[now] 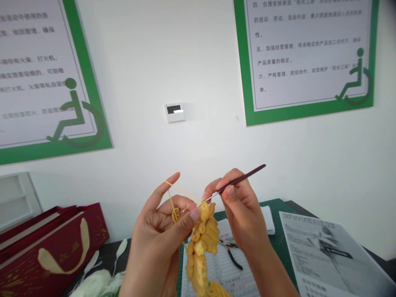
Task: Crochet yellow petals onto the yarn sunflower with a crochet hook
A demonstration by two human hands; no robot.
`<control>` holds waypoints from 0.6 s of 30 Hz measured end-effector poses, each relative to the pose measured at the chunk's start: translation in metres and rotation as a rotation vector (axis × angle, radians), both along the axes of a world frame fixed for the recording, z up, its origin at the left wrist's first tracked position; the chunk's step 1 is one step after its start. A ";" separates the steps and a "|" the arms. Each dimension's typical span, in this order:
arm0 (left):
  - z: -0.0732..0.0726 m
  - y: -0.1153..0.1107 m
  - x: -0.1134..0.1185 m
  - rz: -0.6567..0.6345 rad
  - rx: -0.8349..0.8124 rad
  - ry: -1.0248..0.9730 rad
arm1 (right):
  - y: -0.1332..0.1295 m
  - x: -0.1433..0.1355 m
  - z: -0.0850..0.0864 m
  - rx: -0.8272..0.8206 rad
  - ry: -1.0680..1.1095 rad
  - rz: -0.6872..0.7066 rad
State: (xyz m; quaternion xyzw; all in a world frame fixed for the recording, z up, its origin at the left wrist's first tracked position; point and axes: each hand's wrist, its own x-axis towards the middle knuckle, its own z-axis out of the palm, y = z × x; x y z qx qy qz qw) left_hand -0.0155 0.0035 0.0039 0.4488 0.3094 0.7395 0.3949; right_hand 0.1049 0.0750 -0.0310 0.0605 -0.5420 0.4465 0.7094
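Observation:
My left hand [168, 231] pinches the top edge of a yellow crochet piece [206, 235] between thumb and fingers. Its raised index finger carries a strand of yellow yarn [184, 191] that runs taut to the work. Between the thumb and index finger of my right hand [239, 206] is a crochet hook [243, 178] with a dark red handle and a thin metal shaft. The shaft's tip reaches the stitches at the top of the piece, beside my left thumb. The bumpy yellow work hangs down below both hands, and its lower end leaves the frame.
Pliers [233, 258] with dark handles lie on printed sheets [238, 276] over a green cutting mat [278, 206]. At right is a printed page [328, 255]. Dark red gift bags [62, 243] and white flowers [95, 284] stand at left. A white wall [185, 156] rises behind.

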 end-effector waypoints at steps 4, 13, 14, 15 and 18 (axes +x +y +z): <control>0.001 -0.001 -0.002 -0.037 -0.030 0.013 | 0.002 0.005 0.000 0.106 -0.015 -0.046; 0.002 -0.002 -0.001 -0.071 -0.019 -0.012 | -0.009 0.014 -0.001 0.288 -0.067 -0.349; 0.002 -0.002 -0.002 -0.074 -0.020 -0.012 | -0.010 0.014 -0.001 0.317 -0.078 -0.389; 0.002 -0.002 -0.002 -0.077 -0.022 -0.011 | -0.010 0.014 -0.001 0.352 -0.089 -0.431; 0.002 0.000 -0.004 -0.085 -0.022 -0.010 | -0.010 0.014 -0.002 0.455 -0.124 -0.548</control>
